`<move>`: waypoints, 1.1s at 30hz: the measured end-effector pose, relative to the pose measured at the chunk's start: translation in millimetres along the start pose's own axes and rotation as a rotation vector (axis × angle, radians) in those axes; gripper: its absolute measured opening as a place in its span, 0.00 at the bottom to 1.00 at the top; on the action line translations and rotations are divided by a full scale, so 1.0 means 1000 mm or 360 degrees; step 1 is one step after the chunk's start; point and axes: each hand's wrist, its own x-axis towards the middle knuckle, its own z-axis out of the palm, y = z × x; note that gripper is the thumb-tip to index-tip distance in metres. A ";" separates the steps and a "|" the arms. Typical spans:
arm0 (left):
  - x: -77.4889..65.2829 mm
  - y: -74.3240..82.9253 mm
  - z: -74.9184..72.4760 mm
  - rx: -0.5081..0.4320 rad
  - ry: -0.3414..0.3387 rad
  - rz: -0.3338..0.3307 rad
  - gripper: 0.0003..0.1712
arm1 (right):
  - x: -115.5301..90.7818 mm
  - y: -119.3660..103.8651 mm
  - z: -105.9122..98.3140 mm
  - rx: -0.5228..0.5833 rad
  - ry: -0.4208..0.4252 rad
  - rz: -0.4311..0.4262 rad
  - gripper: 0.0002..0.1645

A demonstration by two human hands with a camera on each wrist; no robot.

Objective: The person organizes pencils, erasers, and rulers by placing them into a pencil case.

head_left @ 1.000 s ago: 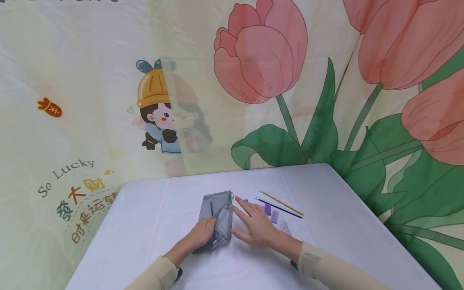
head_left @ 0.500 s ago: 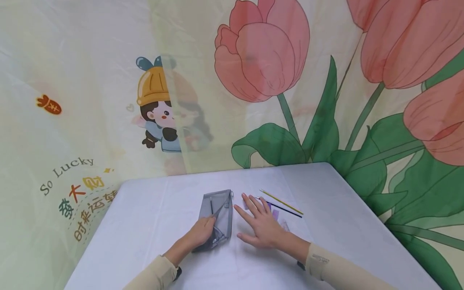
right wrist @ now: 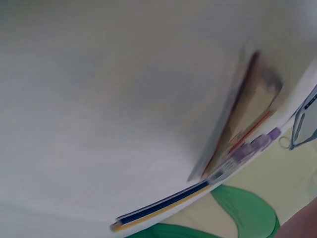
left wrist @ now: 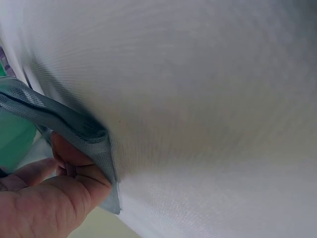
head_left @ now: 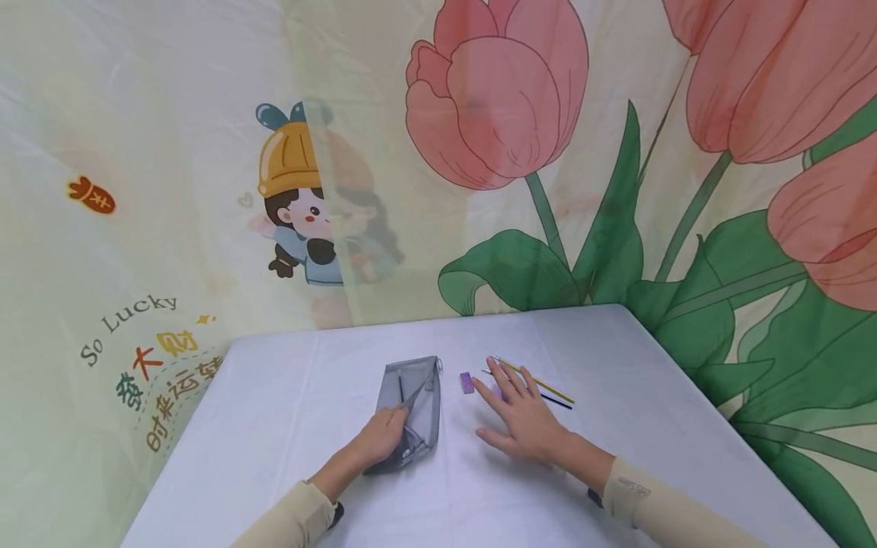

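A grey mesh pencil case (head_left: 418,380) lies on the table, its opening folded back, with a few slim things dimly visible through the mesh. My left hand (head_left: 382,438) grips its near left side; in the left wrist view, thumb and fingers (left wrist: 81,181) pinch the fabric edge. My right hand (head_left: 527,426), fingers spread and holding nothing, is over the stationery on the right. A purple eraser (head_left: 467,382) shows left of its fingertips; another purple piece is partly hidden beneath. A yellow pencil (head_left: 548,387) and a dark pencil (head_left: 558,401) lie beyond the hand.
In the right wrist view, a clear triangular ruler (right wrist: 233,126) lies beside purple erasers (right wrist: 247,149) and the pencils (right wrist: 166,204). A white cloth covers the table (head_left: 274,411). Behind it hangs a printed curtain (head_left: 384,190) with tulips.
My right hand has moved right, away from the pencil case and over the stationery, uncovering one purple eraser and covering other pieces. The left hand keeps its grip on the case.
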 end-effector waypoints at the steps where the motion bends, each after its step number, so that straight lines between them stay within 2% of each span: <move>1: 0.000 0.000 0.000 0.0003 0.0002 0.0004 0.31 | -0.001 0.003 -0.001 0.0005 -0.0003 0.0027 0.49; 7: -0.001 0.001 -0.002 -0.0010 -0.0005 0.0027 0.31 | -0.007 0.022 -0.010 -0.0013 -0.0056 0.0172 0.50; 12: -0.003 0.002 -0.003 -0.0025 -0.0020 0.0013 0.31 | -0.015 0.039 -0.016 -0.0014 -0.0111 0.0239 0.52; 18: -0.003 0.001 0.000 -0.0030 -0.0024 0.0047 0.30 | -0.026 0.058 -0.018 0.0100 -0.0118 0.0301 0.52; 26: -0.002 0.002 0.001 0.0024 -0.0049 0.0086 0.30 | -0.037 0.078 -0.020 0.0129 -0.0059 0.0328 0.51; 33: -0.002 0.000 0.003 0.0028 -0.0047 0.0111 0.30 | -0.041 0.092 -0.021 0.0161 -0.0126 0.0398 0.50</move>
